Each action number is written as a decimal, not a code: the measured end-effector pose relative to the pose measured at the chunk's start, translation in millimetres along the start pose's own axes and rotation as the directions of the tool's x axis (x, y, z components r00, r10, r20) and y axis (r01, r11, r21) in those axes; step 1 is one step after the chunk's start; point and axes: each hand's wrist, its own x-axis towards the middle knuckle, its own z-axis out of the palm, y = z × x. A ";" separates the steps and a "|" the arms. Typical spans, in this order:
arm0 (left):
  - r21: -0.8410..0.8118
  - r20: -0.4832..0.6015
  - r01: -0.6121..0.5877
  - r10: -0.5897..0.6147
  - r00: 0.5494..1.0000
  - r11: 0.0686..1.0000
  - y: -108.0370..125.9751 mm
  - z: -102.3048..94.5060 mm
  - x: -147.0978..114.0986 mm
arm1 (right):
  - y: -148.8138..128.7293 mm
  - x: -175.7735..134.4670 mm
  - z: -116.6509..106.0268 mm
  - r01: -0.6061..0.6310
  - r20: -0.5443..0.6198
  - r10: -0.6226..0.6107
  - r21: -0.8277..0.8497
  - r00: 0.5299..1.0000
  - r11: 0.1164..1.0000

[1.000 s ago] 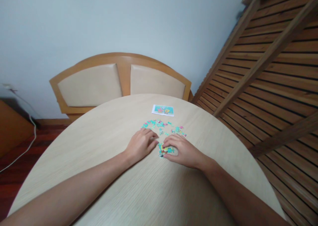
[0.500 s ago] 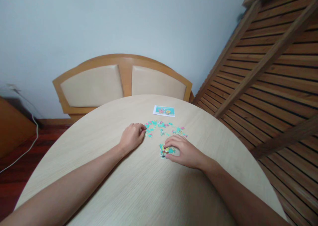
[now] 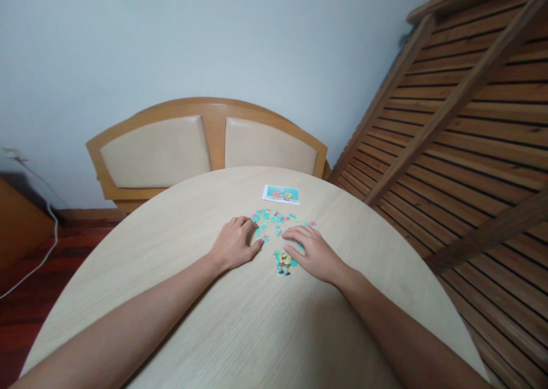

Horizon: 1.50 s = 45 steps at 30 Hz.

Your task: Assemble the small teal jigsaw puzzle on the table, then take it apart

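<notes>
A joined patch of jigsaw puzzle (image 3: pixel 283 260), showing a yellow square cartoon figure on turquoise, lies on the round table (image 3: pixel 205 320). My right hand (image 3: pixel 315 253) hovers over its right side and hides part of it. The fingers reach toward a small loose puzzle piece (image 3: pixel 278 230), with the thumb held apart from them. At the left edge of the scattered turquoise and pink puzzle pieces (image 3: pixel 269 215) rests my left hand (image 3: pixel 236 243), its thumb spread away from the fingers. I see nothing held in either hand.
Behind the pieces lies a printed picture sheet (image 3: pixel 281 194) with pink and yellow cartoon figures. A padded wooden headboard-like back (image 3: pixel 218 141) stands beyond the table's far edge. Slatted wood (image 3: pixel 462 149) leans on the right. A white cable (image 3: pixel 53 235) runs down at the left.
My right hand has moved up off the joined patch, uncovering the yellow figure. My left hand's thumb has spread away from its fingers. The view has shifted slightly.
</notes>
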 end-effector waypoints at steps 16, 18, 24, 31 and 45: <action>0.015 0.043 -0.006 0.005 0.999 1.000 -0.5 3.7 0.5 | 1.7 54.8 17.4 -0.015 0.183 0.036 -0.113 0.982 0.993; 0.009 0.032 0.013 -0.013 0.999 1.000 -1.6 5.5 1.5 | 5.1 58.9 16.9 -0.041 0.153 0.059 -0.119 0.986 0.992; -0.009 0.004 -0.083 0.083 0.997 0.997 -2.9 5.8 2.5 | 18.8 83.1 11.2 -0.162 0.171 0.204 -0.233 0.964 0.959; -0.180 0.039 -0.447 0.461 0.887 0.876 15.7 -7.8 -1.2 | 20.9 103.6 -0.9 -0.339 0.108 0.388 -0.313 0.915 0.887; -0.322 0.127 -0.640 0.702 0.701 0.698 28.2 -4.6 -6.1 | 47.6 125.7 1.5 -0.562 0.094 0.610 -0.298 0.787 0.772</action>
